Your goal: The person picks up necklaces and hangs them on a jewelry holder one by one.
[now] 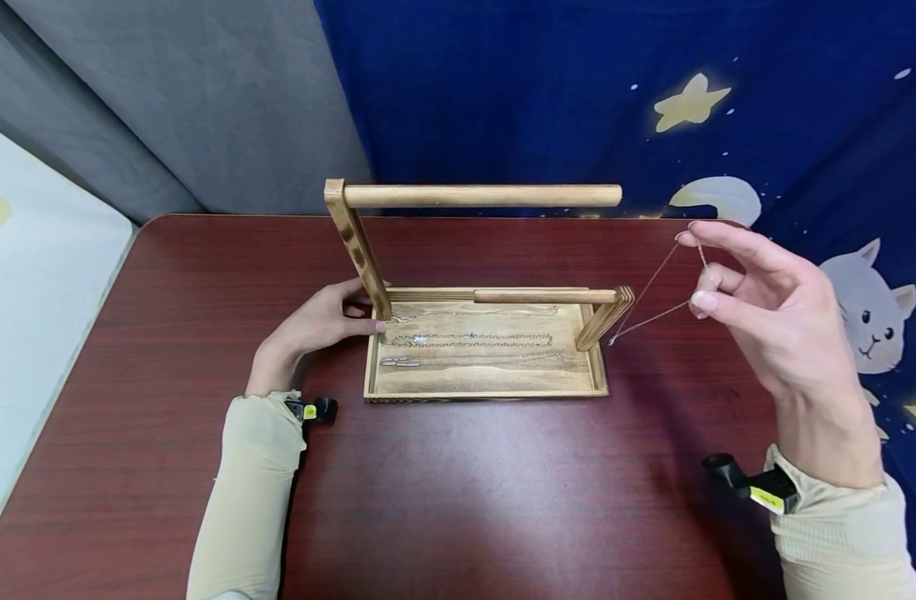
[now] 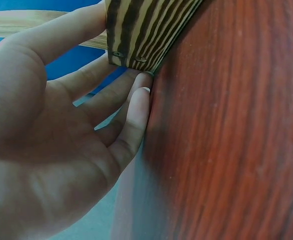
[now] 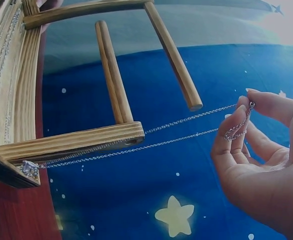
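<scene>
A wooden jewelry stand (image 1: 488, 387) sits on the table, with a shallow tray base and two horizontal bars at different heights. My left hand (image 1: 318, 321) holds the stand's left end, thumb by the tray rim and fingers behind the tall post; the left wrist view shows this hand (image 2: 71, 115) against the striped wood. To the right of the stand, my right hand (image 1: 788, 300) holds up a thin silver necklace (image 1: 653, 317) between thumb and fingers. In the right wrist view its chain (image 3: 181, 120) stretches down to a sparkling pendant (image 3: 30, 169) near the tray corner.
Several silver necklaces (image 1: 473, 340) lie lengthwise in the tray. The upper bar (image 1: 488, 196) juts right from the tall left post, its right end free. A lower bar (image 1: 543, 297) extends left from the short right post (image 1: 603, 321). Blue and grey cloth hangs behind the reddish-brown table (image 1: 465, 500).
</scene>
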Action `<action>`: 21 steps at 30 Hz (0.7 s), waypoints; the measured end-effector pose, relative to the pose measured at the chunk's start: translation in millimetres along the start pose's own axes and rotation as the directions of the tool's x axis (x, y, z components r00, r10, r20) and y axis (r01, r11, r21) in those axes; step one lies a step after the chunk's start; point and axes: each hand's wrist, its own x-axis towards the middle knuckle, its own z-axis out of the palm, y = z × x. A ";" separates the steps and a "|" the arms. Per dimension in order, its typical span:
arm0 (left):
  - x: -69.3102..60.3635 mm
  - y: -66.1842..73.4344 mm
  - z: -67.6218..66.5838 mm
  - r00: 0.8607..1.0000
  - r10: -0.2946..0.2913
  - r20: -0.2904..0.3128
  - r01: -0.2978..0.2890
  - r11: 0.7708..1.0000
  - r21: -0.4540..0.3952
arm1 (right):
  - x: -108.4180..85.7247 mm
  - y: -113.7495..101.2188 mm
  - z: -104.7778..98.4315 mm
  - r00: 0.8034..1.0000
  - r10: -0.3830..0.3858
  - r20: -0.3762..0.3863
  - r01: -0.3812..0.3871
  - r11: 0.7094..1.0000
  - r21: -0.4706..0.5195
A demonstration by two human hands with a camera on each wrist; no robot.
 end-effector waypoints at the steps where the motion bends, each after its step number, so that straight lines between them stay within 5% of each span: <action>1: 0.1 -0.4 -0.2 1.000 0.000 0.000 0.000 1.000 0.001 | 1.3 0.2 -0.2 1.000 -0.001 -0.004 0.001 1.000 -0.002; 21: -0.1 -2.1 -1.1 1.000 0.014 0.000 -0.014 1.000 -0.006 | 35.6 6.0 1.9 0.995 0.005 -0.096 -0.011 0.998 -0.069</action>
